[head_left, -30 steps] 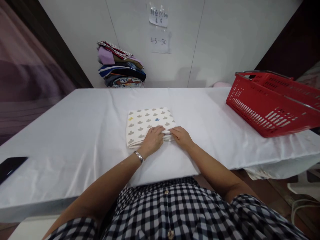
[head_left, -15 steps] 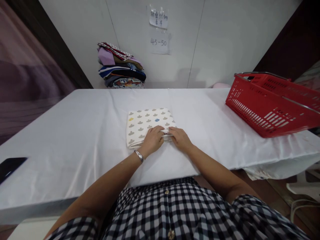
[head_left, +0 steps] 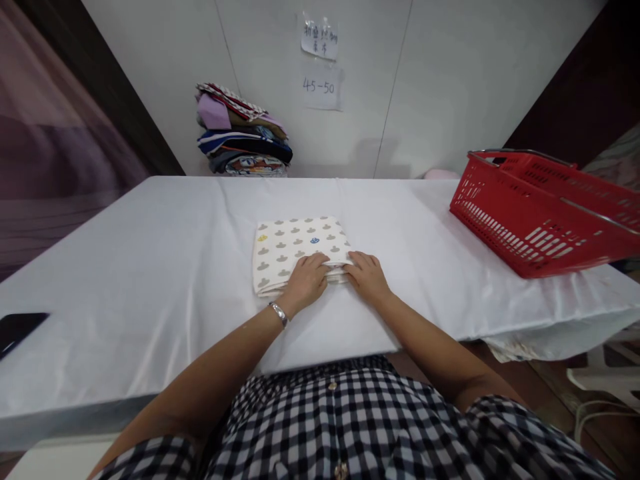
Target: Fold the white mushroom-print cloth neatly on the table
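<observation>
A folded white cloth (head_left: 295,241) with grey cloud-like shapes, plus one yellow and one blue shape, lies in several layers in the middle of the table. My left hand (head_left: 307,280) grips its near edge, fingers on top and thumb out of sight. On the near right corner, my right hand (head_left: 369,276) pinches the layered edge between fingers and thumb. Between the two hands the edges of the layers show. A silver bracelet (head_left: 279,313) sits on my left wrist.
A red shopping basket (head_left: 530,207) stands on the right of the white-covered table (head_left: 165,267). Behind the table's far edge rises a stack of folded fabrics (head_left: 245,133). A dark flat object (head_left: 20,328) lies at the left edge. Paper signs (head_left: 321,87) hang on the wall.
My right hand has slid a little to the right along the cloth's near edge, to its corner. My left hand keeps its place on the cloth.
</observation>
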`<state>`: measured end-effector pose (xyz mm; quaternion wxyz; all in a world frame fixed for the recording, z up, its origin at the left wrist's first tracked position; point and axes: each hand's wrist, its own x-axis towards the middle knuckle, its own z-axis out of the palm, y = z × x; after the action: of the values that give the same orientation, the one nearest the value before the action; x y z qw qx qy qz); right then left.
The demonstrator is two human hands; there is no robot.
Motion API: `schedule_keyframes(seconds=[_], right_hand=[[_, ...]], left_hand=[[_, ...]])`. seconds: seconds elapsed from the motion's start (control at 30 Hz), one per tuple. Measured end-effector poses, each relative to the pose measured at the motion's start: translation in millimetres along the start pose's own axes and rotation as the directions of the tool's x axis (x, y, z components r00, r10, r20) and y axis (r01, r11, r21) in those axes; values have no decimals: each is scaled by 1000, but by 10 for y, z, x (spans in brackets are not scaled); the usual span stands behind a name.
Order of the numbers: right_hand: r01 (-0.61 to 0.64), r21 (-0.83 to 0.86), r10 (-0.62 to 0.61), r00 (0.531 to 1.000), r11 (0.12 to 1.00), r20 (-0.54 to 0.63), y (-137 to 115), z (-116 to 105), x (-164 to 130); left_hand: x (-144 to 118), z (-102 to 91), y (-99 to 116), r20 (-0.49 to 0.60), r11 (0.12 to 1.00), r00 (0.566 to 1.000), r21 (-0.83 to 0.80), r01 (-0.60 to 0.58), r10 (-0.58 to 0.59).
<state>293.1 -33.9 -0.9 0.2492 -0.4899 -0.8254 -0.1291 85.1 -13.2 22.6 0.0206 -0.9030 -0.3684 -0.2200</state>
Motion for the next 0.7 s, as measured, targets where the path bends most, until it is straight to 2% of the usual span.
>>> schedule_keyframes(seconds=[0.13,0.3,0.4,0.53,0.7], right_hand=[[-66,-34,65,998,997,-13,-16,-26,-33],[69,131,-65,997,989,-37,38,3,-27],[102,198,-98,995,975,-34,69,10,-28],[71,213,-79,997,974,27,60,-6,-43],[32,253,-46,998,967,49,50,-22,-78]], left_hand=[[0,6,2,17,999,1000,24,-25,25],[-25,5,-13,6,997,998,52,-55,55],[-40,6,-28,18,996,997,46,-81,80],[-42,4,-33,34,995,995,44,-93,91],[-75,-58,-42,69,992,991,40,-121,118]])
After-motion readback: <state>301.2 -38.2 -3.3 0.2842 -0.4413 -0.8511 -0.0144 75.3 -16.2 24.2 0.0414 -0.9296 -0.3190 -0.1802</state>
